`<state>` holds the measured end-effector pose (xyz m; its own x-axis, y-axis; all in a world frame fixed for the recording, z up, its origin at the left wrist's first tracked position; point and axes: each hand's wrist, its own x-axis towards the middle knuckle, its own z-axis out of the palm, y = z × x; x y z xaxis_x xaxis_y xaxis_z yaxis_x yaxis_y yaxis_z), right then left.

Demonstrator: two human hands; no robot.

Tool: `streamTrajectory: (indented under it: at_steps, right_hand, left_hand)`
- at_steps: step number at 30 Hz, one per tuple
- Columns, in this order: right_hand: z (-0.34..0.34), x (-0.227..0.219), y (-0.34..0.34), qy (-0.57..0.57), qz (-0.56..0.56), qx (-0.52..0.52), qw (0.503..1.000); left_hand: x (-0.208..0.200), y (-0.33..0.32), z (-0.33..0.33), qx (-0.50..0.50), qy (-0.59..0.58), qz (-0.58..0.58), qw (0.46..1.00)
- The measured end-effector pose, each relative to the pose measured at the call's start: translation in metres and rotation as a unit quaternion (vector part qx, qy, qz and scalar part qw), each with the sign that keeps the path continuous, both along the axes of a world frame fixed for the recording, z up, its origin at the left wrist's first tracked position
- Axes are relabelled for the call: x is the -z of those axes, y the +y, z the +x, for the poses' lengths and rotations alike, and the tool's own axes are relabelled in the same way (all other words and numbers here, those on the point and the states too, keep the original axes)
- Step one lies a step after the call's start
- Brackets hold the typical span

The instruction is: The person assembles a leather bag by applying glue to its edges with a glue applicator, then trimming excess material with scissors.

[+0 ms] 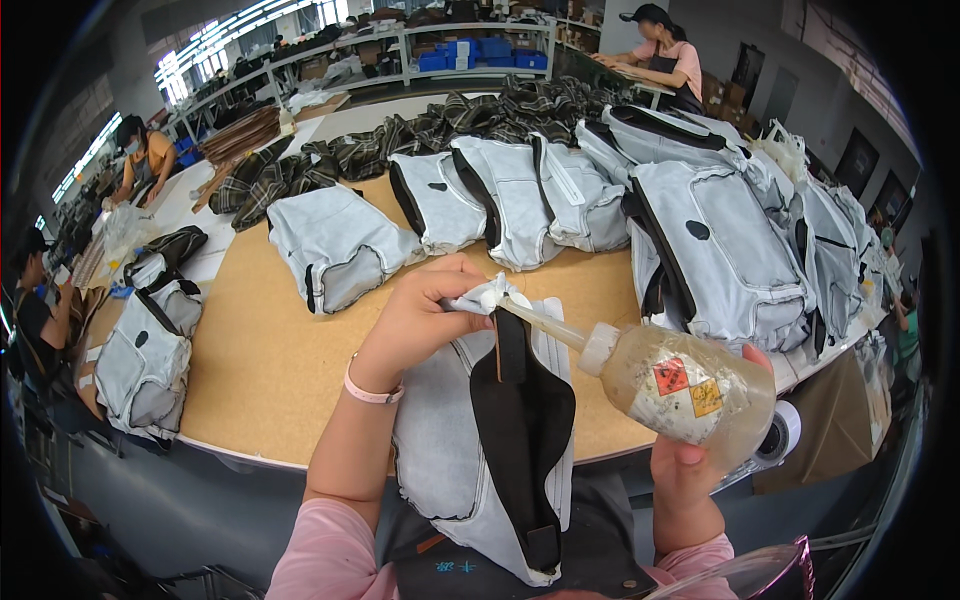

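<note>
My left hand (425,310) pinches the top corner of a pale grey inside-out bag (435,440), which hangs off the table's near edge toward my lap. A dark strip (508,400) runs down the bag, its opening facing up. In my right hand (690,465) is a cloudy plastic squeeze bottle (735,400) with two hazard labels, tilted so its long nozzle (545,322) points left. The nozzle tip touches or nearly touches the pinched corner by my left fingers. What the bottle holds cannot be made out well.
Several similar grey bags (335,240) stand across the brown tabletop (240,370), with a pile on the right. Dark plaid cloth (390,140) lies behind them. Another bag (145,370) sits at the left edge. A white tape roll (785,430) is near the bottle. Other people (665,60) work farther off.
</note>
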<state>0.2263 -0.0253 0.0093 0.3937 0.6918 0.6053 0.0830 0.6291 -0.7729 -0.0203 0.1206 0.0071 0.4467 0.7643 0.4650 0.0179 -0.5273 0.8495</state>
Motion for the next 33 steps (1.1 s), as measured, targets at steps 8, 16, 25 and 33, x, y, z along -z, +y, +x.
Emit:
streamTrajectory:
  at_steps: [8, 16, 25, 33]
  right_hand:
    - [-0.003, 0.002, -0.001, -0.037, 0.019, -0.011, 0.999]
    - [0.009, 0.013, 0.003, -0.110, 0.045, 0.012, 0.993]
    - [0.002, -0.004, 0.007, -0.019, 0.025, 0.023, 0.999]
    - [0.002, -0.005, 0.006, -0.020, 0.004, -0.031, 0.999]
  left_hand:
    - [0.000, -0.001, -0.001, 0.000, 0.004, -0.008, 1.000]
    - [0.001, 0.001, 0.001, 0.008, 0.002, 0.010, 1.000]
    - [0.002, -0.001, 0.001, 0.014, 0.005, -0.005, 1.000]
    - [0.000, -0.002, 0.002, 0.005, 0.027, -0.016, 1.000]
